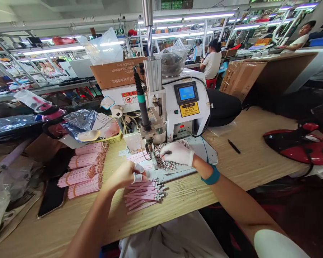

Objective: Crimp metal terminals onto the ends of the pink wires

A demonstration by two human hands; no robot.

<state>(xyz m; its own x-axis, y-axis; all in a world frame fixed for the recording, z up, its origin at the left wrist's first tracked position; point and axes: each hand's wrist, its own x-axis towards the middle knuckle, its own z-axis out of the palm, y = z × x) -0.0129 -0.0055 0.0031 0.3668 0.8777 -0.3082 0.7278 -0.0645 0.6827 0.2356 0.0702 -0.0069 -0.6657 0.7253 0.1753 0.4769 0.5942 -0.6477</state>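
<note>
My right hand (177, 153), in a white glove, reaches into a pile of small metallic connectors (169, 165) on the machine's base plate. Its fingertips are pinched, and what lies between them is too small to make out. White finger cots cover some fingers of my left hand (129, 174), which is curled just above a heap of pink strips with connector ends (142, 195). Whatever its fingers hold is hidden. Between my hands stands the soldering head (148, 141) of a white benchtop machine (190, 123). More pink strips (137, 157) lie on the plate beneath it.
Bundles of pink wires (84, 170) lie at left beside a dark phone (52, 195) and a yellow basket (114, 139). On the right are a black pen (234, 146) and a red-and-black ladybug-shaped object (301, 143). People sit at benches behind.
</note>
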